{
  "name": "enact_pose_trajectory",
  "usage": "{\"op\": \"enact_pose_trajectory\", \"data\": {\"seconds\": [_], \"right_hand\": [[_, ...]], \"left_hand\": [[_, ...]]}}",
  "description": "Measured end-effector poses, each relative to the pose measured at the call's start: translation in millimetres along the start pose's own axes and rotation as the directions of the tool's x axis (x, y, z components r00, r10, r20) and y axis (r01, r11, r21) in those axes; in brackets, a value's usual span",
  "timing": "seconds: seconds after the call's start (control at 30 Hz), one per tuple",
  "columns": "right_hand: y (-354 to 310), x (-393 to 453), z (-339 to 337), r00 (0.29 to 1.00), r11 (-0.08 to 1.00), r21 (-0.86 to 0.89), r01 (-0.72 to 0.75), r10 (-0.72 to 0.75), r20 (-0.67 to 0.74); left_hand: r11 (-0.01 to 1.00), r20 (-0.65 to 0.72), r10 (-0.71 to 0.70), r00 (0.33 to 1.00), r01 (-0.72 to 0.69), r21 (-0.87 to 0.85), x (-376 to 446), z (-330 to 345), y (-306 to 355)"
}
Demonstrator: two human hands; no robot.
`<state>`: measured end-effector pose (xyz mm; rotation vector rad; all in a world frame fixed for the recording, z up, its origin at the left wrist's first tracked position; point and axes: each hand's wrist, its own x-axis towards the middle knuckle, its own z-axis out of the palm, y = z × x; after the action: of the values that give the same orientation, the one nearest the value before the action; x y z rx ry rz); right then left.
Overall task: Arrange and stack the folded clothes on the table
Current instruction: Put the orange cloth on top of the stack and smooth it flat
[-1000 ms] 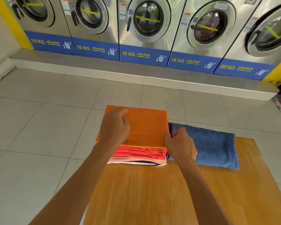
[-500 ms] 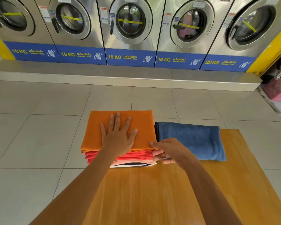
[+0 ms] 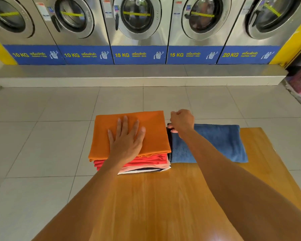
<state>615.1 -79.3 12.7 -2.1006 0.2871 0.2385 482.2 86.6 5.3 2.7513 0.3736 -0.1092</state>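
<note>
Head view: right hand [image 3: 182, 121] now farther back, curled beside orange cloth [image 3: 151, 129]; left hand [image 3: 127, 136] still flat, open.

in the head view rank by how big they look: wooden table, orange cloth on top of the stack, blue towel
1. wooden table, by far the largest
2. orange cloth
3. blue towel

The last two look close; an arm covers part of the towel, so that order is unsure.

Left hand [image 3: 127, 141] and right hand [image 3: 182, 121] bare; forearms bare, no sleeves, rings or watch visible.
</note>
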Motion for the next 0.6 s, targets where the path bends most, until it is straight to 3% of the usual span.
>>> {"op": "enact_pose_trajectory", "data": {"seconds": [0.07, 0.13, 0.17, 0.23, 0.33, 0.4, 0.47, 0.6], "right_hand": [[-4, -8, -1, 0.992, 0.993, -0.077, 0.090, -0.096, -0.079], [-15, -27, 5, 0.936, 0.940, -0.185, 0.286, -0.316, -0.159], [-20, -38, 13, 0.879, 0.879, -0.228, 0.419, -0.456, -0.140], [-24, -62, 34, 0.768, 0.703, -0.354, 0.617, -0.636, 0.074], [-8, -72, 57, 0.752, 0.523, -0.544, 0.656, -0.515, 0.412], [0, -68, 57, 0.800, 0.517, -0.613, 0.598, -0.424, 0.424], [-5, -66, 56, 0.826, 0.531, -0.635, 0.561, -0.408, 0.388], [-17, -75, 70, 0.781, 0.499, -0.605, 0.621, -0.452, 0.431]], "left_hand": [[0.982, -0.039, -0.019, 0.999, 0.011, -0.187, 1, -8, -3], [0.983, -0.114, -0.025, 0.993, 0.004, -0.183, 4, -16, -9], [0.993, -0.139, -0.022, 0.990, 0.005, -0.120, 6, -19, -13], [1.000, -0.120, -0.015, 0.993, 0.018, 0.025, 10, -21, -27], [0.990, 0.000, -0.106, 0.994, 0.105, 0.098, 12, -24, -64], [0.961, 0.036, -0.252, 0.967, 0.246, 0.124, 12, -33, -88], [0.927, -0.012, -0.332, 0.943, 0.329, 0.180, 12, -42, -97], [0.978, -0.221, -0.111, 0.969, 0.146, 0.149, 15, -41, -55]]}}
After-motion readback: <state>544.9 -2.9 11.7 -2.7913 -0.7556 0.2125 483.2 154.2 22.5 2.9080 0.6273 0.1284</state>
